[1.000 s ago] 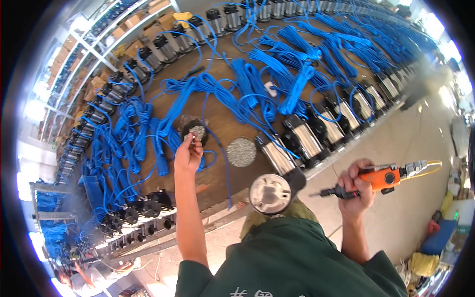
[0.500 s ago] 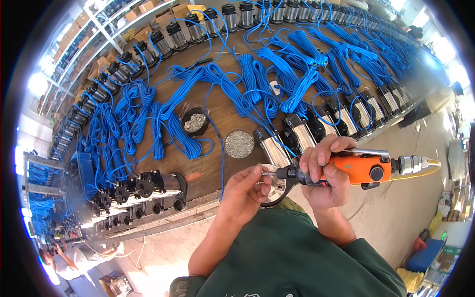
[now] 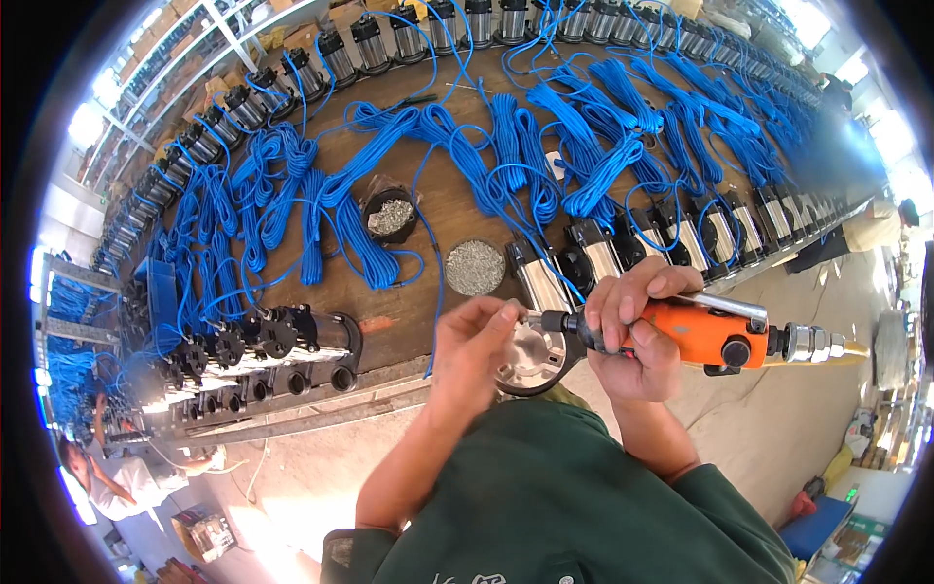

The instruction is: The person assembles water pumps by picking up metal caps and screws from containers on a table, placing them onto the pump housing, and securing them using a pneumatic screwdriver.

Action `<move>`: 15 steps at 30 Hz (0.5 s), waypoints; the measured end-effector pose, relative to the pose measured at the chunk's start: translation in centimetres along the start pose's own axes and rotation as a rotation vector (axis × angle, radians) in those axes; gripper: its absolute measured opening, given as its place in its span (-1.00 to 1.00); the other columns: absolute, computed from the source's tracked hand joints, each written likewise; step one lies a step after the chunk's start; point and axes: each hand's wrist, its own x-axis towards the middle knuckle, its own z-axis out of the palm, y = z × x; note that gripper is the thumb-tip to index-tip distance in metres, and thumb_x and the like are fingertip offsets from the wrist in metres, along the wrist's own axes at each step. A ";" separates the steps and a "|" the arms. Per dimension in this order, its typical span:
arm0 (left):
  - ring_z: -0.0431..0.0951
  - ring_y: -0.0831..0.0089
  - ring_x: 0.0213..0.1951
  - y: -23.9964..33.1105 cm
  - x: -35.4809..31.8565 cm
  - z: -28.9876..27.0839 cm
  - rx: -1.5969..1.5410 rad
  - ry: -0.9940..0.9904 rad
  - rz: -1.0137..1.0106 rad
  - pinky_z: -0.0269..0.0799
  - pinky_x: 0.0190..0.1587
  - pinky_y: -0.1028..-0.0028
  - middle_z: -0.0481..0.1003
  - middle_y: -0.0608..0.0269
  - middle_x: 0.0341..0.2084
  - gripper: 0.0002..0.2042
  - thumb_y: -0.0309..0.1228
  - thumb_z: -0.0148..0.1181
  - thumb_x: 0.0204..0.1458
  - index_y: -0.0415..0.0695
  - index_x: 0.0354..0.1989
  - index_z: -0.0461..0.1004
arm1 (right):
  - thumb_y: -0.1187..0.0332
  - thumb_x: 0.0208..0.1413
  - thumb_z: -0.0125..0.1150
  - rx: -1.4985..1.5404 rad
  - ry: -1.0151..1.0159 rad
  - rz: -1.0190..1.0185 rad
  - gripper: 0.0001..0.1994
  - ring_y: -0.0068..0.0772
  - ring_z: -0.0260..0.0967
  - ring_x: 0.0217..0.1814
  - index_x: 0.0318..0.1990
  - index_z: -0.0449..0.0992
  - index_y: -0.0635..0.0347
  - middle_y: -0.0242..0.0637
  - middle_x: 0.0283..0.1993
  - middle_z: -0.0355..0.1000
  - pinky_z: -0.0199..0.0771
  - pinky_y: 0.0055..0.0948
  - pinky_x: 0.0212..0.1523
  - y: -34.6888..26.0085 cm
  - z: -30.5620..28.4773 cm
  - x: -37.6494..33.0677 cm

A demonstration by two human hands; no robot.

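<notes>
My right hand (image 3: pixel 637 331) is wrapped round an orange air screwdriver (image 3: pixel 702 336) with a metal lever along its top, held level so that its tip points left. At that tip, my left hand (image 3: pixel 472 350) pinches thumb and fingers together. Anything between them is too small and blurred to make out. Just below the tip, a round silver pump part with a black rim (image 3: pixel 532 362) shows partly behind my hands; what supports it is hidden. Near my left hand, a round container of small metal screws (image 3: pixel 475 267) stands on the wooden bench (image 3: pixel 409 321).
A second, dark container (image 3: pixel 389 216) holds more small metal pieces. Coiled blue cables (image 3: pixel 506 156) cover much of the bench. Silver-and-black pumps (image 3: pixel 595 255) line its edges, with several lying at the left (image 3: pixel 292 341). Another person (image 3: pixel 117 487) is at the lower left.
The whole view has shifted slightly. My left hand has moved a little left and more of the silver pump part shows. My right hand still grips the air screwdriver.
</notes>
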 end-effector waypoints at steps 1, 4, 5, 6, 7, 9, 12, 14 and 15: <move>0.28 0.71 -0.61 0.8 0.6 -0.1 0.367 0.018 0.113 0.21 -0.53 0.62 0.33 0.44 -0.73 -0.76 -0.38 0.17 0.13 -0.26 -0.53 0.47 | 0.55 -0.03 0.15 -0.026 -0.015 -0.008 -0.69 -0.49 0.26 -0.52 -0.12 0.25 0.17 -0.21 -0.33 0.29 0.39 -0.39 -0.36 0.3 -0.3 0.2; 0.29 0.72 -0.55 0.5 3.0 -2.8 0.743 -0.196 0.409 0.32 -0.40 0.61 0.29 0.34 -0.75 -0.69 -0.31 0.11 0.19 -0.34 -0.45 0.56 | 0.63 -0.08 0.07 -0.106 -0.041 0.016 -0.70 -0.47 0.26 -0.52 -0.15 0.25 0.22 -0.21 -0.35 0.29 0.36 -0.41 -0.39 1.7 -1.1 0.5; 0.31 0.67 -0.57 0.9 3.8 -3.3 0.830 -0.261 0.392 0.33 -0.45 0.55 0.31 0.28 -0.74 -0.61 -0.19 0.00 0.24 -0.32 -0.30 0.59 | 0.58 -0.08 0.06 -0.160 -0.021 0.058 -0.71 -0.48 0.24 -0.54 -0.14 0.27 0.24 -0.19 -0.35 0.30 0.35 -0.41 -0.41 2.4 -1.4 0.3; 0.32 0.66 -0.58 0.8 3.5 -3.2 0.856 -0.253 0.335 0.32 -0.47 0.53 0.31 0.29 -0.75 -0.58 -0.16 -0.04 0.25 -0.31 -0.30 0.59 | 0.53 -0.08 0.05 -0.214 -0.002 0.098 -0.72 -0.50 0.22 -0.57 -0.14 0.28 0.26 -0.18 -0.34 0.31 0.34 -0.41 -0.43 2.9 -1.6 0.1; 0.32 0.64 -0.59 0.8 3.2 -2.9 0.882 -0.245 0.277 0.31 -0.49 0.50 0.31 0.30 -0.76 -0.55 -0.14 -0.08 0.27 -0.31 -0.29 0.59 | 0.56 -0.09 0.01 -0.266 0.034 0.195 -0.70 -0.49 0.23 -0.54 -0.13 0.26 0.26 -0.18 -0.34 0.30 0.35 -0.43 -0.41 3.0 -1.7 -0.2; 0.34 0.55 -0.64 0.0 3.4 -3.2 0.991 -0.211 0.304 0.28 -0.55 0.42 0.30 0.27 -0.78 -0.47 -0.06 -0.19 0.29 -0.29 -0.29 0.59 | 0.58 -0.10 0.00 -0.298 -0.007 0.277 -0.69 -0.49 0.23 -0.52 -0.12 0.25 0.26 -0.18 -0.34 0.29 0.35 -0.44 -0.40 3.6 -2.3 -0.4; 0.36 0.45 -0.66 -1.2 3.3 -3.7 1.025 -0.186 0.372 0.27 -0.54 0.41 0.29 0.19 -0.78 -0.50 -0.07 -0.17 0.28 -0.25 -0.28 0.60 | 0.62 -0.09 -0.03 -0.321 -0.054 0.370 -0.68 -0.48 0.25 -0.49 -0.10 0.23 0.25 -0.17 -0.31 0.29 0.36 -0.47 -0.39 4.1 -2.7 -0.6; 0.48 0.05 -0.52 -1.2 2.6 -3.9 1.031 -0.096 0.342 0.35 -0.44 0.25 0.47 0.06 -0.63 -0.58 -0.10 -0.09 0.23 -0.15 -0.40 0.59 | 0.61 -0.08 -0.03 -0.367 -0.087 0.421 -0.69 -0.48 0.26 -0.47 -0.11 0.23 0.25 -0.17 -0.31 0.29 0.37 -0.48 -0.39 4.3 -2.6 -0.5; 0.47 0.07 -0.53 -1.5 2.4 -4.2 1.017 -0.067 0.371 0.35 -0.44 0.26 0.46 0.09 -0.64 -0.62 -0.13 -0.05 0.21 -0.17 -0.39 0.58 | 0.61 -0.08 -0.02 -0.374 -0.103 0.416 -0.69 -0.48 0.26 -0.47 -0.11 0.23 0.25 -0.17 -0.32 0.29 0.37 -0.47 -0.39 4.4 -2.4 -0.5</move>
